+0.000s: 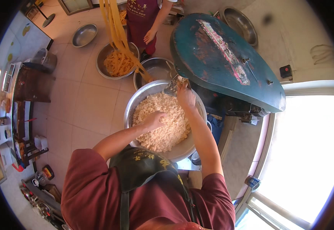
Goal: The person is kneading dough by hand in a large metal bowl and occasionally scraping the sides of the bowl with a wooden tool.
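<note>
A wide metal basin (127,115) full of pale, crumbly dough (161,128) stands right in front of me. My left hand (154,120) is over the dough, its fingers loosely bent and apart, with nothing seen in it. At the basin's far right edge, my right hand (185,96) reaches to the metal mouth (170,89) of a green machine (216,57). Some pale crumbs show by its fingertips. Those fingers are partly hidden, so whether they grip anything does not show.
Beyond the machine's mouth, long yellow dough strips (117,28) hang down to a bowl of folded strips (119,63). Another metal basin (157,69) sits beside it. A co-worker in a dark red apron (138,19) stands there. Cluttered shelves (21,115) line the left wall.
</note>
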The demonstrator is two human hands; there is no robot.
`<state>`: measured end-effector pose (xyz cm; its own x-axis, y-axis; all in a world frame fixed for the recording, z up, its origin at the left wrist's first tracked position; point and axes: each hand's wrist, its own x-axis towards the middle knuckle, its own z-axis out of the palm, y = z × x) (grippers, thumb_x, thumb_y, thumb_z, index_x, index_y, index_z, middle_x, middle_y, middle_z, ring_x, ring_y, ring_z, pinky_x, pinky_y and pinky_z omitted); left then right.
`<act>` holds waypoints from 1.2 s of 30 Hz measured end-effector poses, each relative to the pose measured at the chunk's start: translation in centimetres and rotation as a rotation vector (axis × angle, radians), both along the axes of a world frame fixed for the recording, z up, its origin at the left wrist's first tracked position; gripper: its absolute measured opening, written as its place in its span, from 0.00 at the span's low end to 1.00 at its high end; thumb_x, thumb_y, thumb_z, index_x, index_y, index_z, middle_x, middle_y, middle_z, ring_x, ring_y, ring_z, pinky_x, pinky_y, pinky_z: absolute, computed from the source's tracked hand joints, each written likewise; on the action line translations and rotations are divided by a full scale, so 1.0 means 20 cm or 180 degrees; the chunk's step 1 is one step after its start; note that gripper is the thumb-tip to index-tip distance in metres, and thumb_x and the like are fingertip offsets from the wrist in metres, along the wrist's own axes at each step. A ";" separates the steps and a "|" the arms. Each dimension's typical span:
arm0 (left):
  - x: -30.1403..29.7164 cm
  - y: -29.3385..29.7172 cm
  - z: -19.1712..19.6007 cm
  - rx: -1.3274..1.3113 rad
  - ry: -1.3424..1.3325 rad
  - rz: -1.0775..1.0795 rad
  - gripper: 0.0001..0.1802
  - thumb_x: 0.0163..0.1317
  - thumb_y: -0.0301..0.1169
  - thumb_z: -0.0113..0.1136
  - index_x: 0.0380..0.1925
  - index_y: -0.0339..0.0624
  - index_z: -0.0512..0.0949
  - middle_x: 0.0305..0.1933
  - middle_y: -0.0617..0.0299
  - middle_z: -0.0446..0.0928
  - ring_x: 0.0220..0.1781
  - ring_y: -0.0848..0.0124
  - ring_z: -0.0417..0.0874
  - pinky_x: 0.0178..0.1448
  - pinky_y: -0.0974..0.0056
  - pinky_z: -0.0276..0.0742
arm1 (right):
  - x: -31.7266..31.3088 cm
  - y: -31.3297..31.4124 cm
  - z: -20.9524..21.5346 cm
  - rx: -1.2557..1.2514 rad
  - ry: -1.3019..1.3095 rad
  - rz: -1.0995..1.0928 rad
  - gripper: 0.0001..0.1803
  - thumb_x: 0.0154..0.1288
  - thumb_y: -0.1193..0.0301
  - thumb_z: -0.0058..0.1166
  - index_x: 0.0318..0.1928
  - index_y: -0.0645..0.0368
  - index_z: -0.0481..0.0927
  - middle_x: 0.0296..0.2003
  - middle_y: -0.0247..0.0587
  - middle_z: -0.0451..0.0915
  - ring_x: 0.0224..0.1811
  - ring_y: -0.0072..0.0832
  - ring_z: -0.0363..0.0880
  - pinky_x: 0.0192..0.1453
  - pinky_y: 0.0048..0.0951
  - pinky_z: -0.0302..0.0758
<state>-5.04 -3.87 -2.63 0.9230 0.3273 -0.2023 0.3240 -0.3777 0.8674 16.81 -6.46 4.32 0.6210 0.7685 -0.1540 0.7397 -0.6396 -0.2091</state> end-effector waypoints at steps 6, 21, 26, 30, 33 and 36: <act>-0.07 0.06 0.04 -0.0072 0.0057 0.0053 0.30 0.54 0.42 0.77 0.54 0.40 0.78 0.52 0.47 0.82 0.51 0.58 0.85 0.55 0.56 0.80 | -0.10 0.03 0.08 0.0277 0.0057 0.0212 0.25 0.76 0.57 0.45 0.59 0.66 0.66 0.32 0.59 0.85 0.33 0.50 0.87 0.36 0.49 0.83; 0.08 -0.02 0.13 -0.0635 0.0178 -0.0001 0.22 0.68 0.36 0.64 0.59 0.37 0.76 0.60 0.44 0.78 0.56 0.57 0.85 0.59 0.59 0.82 | 0.05 0.03 -0.08 0.0207 -0.0141 0.0137 0.28 0.75 0.58 0.45 0.65 0.66 0.64 0.35 0.61 0.85 0.33 0.50 0.87 0.33 0.51 0.83; 0.22 0.07 0.33 -0.0453 -0.0049 0.0356 0.21 0.69 0.32 0.61 0.60 0.38 0.76 0.62 0.46 0.76 0.54 0.56 0.85 0.58 0.57 0.85 | -0.01 -0.15 0.07 0.0196 0.0260 -0.0013 0.30 0.73 0.60 0.47 0.67 0.67 0.61 0.32 0.63 0.85 0.34 0.54 0.86 0.37 0.52 0.82; 0.57 0.22 0.33 0.1247 -0.0490 0.0350 0.19 0.59 0.28 0.64 0.51 0.40 0.76 0.57 0.41 0.72 0.49 0.46 0.82 0.50 0.49 0.83 | 0.14 -0.18 0.03 0.0033 0.0091 0.0018 0.32 0.70 0.63 0.48 0.68 0.70 0.61 0.29 0.61 0.84 0.32 0.54 0.86 0.36 0.50 0.82; 0.71 0.29 0.36 0.1762 -0.0094 0.0114 0.24 0.59 0.24 0.61 0.57 0.42 0.74 0.61 0.42 0.69 0.58 0.43 0.78 0.54 0.47 0.81 | 0.13 -0.17 0.04 0.0647 0.0019 -0.0224 0.20 0.72 0.62 0.50 0.56 0.64 0.71 0.25 0.61 0.82 0.28 0.57 0.83 0.32 0.55 0.80; 0.65 0.30 0.24 0.1978 -0.0309 0.0049 0.26 0.59 0.21 0.58 0.60 0.43 0.73 0.63 0.44 0.68 0.60 0.43 0.77 0.56 0.45 0.80 | 0.10 -0.32 0.11 0.1220 0.0362 -0.0116 0.17 0.72 0.62 0.53 0.53 0.59 0.72 0.29 0.60 0.84 0.32 0.59 0.83 0.35 0.55 0.80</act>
<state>8.02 2.10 2.25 0.9218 0.3703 0.1145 0.2643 -0.8167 0.5130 18.73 -12.80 6.58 0.6445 0.7614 0.0703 0.6764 -0.5248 -0.5168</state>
